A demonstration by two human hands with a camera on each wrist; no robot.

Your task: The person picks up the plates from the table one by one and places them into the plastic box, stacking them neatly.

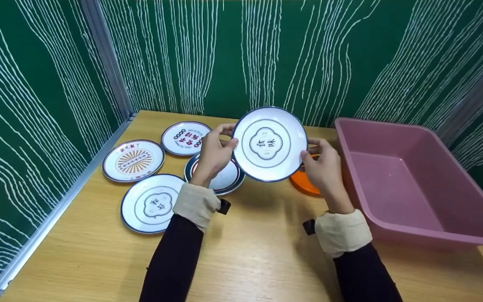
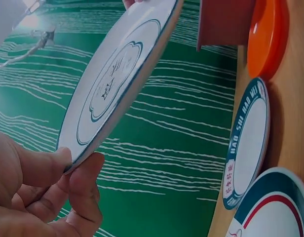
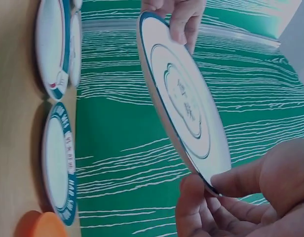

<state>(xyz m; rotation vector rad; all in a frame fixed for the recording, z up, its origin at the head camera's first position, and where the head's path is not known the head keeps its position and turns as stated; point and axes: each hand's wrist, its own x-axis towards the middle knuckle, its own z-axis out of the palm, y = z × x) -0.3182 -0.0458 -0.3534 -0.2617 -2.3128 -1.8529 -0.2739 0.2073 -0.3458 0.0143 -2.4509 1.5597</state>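
A white plate (image 1: 285, 121) with a blue rim and a flower-shaped emblem is held up off the table, tilted so its face shows. At its left edge my left hand (image 1: 213, 156) pinches the rim, thumb (image 2: 48, 165) on the face and fingers behind. My right hand (image 1: 324, 170) pinches the opposite edge the same way, as the right wrist view confirms with the thumb (image 3: 241, 177) on the face. Below my left hand lies a dark-rimmed plate (image 1: 224, 176) with a red ring, partly covered by hand and wrist. An orange dish (image 1: 302, 182) sits behind my right hand.
A pink basin (image 1: 396, 193) stands on the right. To the left lie a matching emblem plate (image 1: 141, 209), a sunburst plate (image 1: 134, 161) and a red-lettered plate (image 1: 180, 130). Both wrist views show a green-banded lettered plate (image 2: 250, 143) on the table (image 1: 250, 251). Green walls (image 1: 229, 54) enclose the table.
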